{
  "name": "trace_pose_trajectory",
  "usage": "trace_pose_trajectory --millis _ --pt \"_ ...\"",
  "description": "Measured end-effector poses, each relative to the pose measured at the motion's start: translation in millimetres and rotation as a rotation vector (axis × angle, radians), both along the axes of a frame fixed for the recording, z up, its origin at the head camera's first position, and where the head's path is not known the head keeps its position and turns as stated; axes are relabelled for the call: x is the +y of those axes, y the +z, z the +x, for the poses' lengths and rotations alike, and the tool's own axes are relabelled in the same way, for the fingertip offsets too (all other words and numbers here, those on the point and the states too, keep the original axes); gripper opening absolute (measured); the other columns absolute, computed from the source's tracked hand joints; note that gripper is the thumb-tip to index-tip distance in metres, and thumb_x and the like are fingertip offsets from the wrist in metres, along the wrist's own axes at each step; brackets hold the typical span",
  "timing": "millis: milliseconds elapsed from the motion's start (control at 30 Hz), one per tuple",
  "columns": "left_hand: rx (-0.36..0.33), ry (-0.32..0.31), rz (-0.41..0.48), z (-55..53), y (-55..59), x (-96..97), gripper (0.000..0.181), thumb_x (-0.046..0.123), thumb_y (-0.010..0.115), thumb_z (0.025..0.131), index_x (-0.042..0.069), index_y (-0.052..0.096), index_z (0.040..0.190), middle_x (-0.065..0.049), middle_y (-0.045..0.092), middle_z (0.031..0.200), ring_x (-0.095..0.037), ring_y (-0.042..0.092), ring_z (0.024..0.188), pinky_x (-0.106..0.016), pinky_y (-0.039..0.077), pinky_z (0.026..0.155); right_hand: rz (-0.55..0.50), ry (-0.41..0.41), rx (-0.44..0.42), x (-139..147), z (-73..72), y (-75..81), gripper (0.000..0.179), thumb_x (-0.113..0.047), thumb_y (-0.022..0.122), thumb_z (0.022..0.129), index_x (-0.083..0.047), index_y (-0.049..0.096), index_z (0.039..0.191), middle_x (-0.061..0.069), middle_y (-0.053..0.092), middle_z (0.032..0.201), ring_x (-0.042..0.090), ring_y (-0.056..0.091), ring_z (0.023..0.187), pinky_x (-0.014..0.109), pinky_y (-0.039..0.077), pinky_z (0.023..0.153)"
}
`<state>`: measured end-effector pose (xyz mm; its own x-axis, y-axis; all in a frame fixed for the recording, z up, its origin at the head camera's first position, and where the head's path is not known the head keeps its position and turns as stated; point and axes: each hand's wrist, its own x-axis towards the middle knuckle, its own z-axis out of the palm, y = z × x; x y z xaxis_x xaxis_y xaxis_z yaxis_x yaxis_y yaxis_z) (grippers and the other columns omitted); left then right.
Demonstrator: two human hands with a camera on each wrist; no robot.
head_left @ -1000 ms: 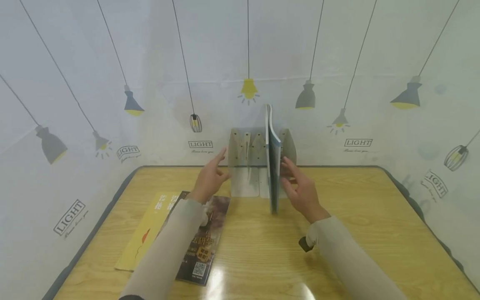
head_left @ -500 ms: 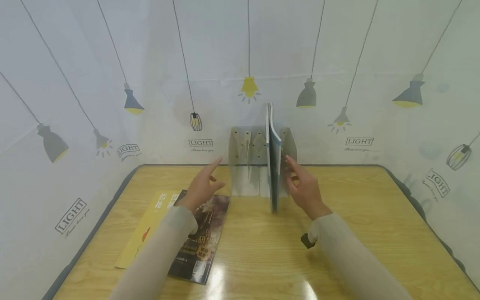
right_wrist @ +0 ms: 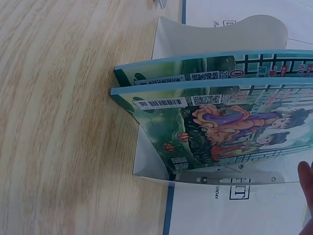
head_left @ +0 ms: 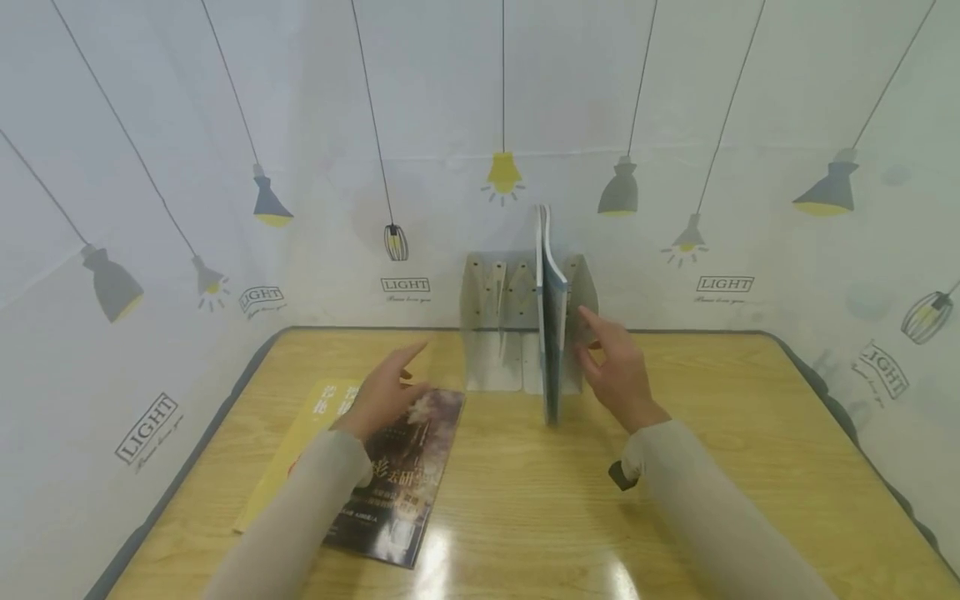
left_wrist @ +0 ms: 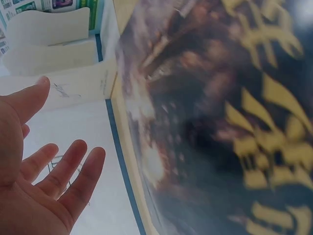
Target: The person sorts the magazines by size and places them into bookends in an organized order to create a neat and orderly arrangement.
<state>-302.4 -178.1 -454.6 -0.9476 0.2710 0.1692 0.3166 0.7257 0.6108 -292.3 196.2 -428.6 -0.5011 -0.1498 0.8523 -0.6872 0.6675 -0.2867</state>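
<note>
A pale expandable bookend (head_left: 491, 371) stands at the back of the table. Two green-covered magazines (right_wrist: 215, 112) lean upright in it, side by side, towards its right end. My left hand (head_left: 382, 396) hovers over a dark magazine (head_left: 420, 479) with gold lettering, fingers spread and holding nothing. In the left wrist view this dark cover fills the right side beside the hand (left_wrist: 44, 181). My right hand (head_left: 618, 375) is beside the bookend's right end plate, fingers loosely bent around nothing. Only the fingertips (right_wrist: 306, 183) show at the edge of the right wrist view.
Under the dark magazine's left side lies a yellow one (head_left: 288, 446), partly covered by it and the left sleeve (head_left: 300, 508). Behind the table (head_left: 517, 500) rises a white wall covering (head_left: 442, 100) printed with lamps. A dark band edges the tabletop.
My left hand has drawn back from the bookend's left side towards me, over the dark magazine. My right hand has moved slightly away from the upright magazines, which stay in place.
</note>
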Motion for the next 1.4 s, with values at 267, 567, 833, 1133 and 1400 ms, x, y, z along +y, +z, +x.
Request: trace_pose_trajectory --millis 267,567,833,1133,1400 --pt "-0.007 0.010 -0.006 10.0 -3.3 -12.8 0.076 0.018 0.075 0.086 0.023 0.036 0.151 -0.009 0.042 0.148 -0.028 0.060 0.106 -0.046 0.053 0.086 0.038 -0.015 0.036 5 -5.4 2.3 0.055 0.001 0.072 0.081 0.000 0.055 0.133 0.021 0.061 0.121 0.038 0.058 0.100 0.048 0.045 0.093" --pt "0.025 -0.001 -0.003 18.1 -17.8 -29.7 0.075 0.024 0.076 0.085 0.021 0.038 0.150 -0.009 0.041 0.149 -0.035 0.042 0.131 -0.057 0.033 0.107 0.044 -0.054 -0.038 8 -11.2 4.2 0.061 0.002 0.076 0.078 0.000 0.053 0.134 0.023 0.052 0.134 0.043 0.045 0.122 0.049 0.034 0.108" --pt "0.034 -0.039 -0.061 28.2 -21.1 -37.6 0.077 0.021 0.078 0.083 0.017 0.039 0.150 -0.014 0.040 0.149 -0.035 0.039 0.134 -0.056 0.030 0.109 0.041 -0.096 -0.181 11 -15.5 1.4 0.068 0.001 0.079 0.077 -0.001 0.049 0.139 0.025 0.044 0.142 0.046 0.042 0.125 0.055 0.035 0.105" --pt "0.044 -0.021 -0.109 31.9 -27.6 -48.8 0.081 0.025 0.081 0.079 0.015 0.041 0.149 -0.019 0.038 0.149 -0.042 0.037 0.133 -0.062 0.029 0.107 0.069 -0.105 -0.332 16 -20.2 4.1 0.077 0.000 0.078 0.077 -0.003 0.042 0.145 0.025 0.040 0.146 0.048 0.041 0.125 0.059 0.034 0.104" --pt "0.039 0.015 -0.149 39.5 -25.1 -58.5 0.086 0.025 0.085 0.073 0.014 0.043 0.148 -0.021 0.035 0.150 -0.047 0.036 0.132 -0.067 0.028 0.104 0.115 -0.054 -0.410 18 -24.4 12.1 0.086 0.005 0.078 0.077 -0.005 0.033 0.150 0.024 0.038 0.148 0.042 0.036 0.133 0.056 0.028 0.110"
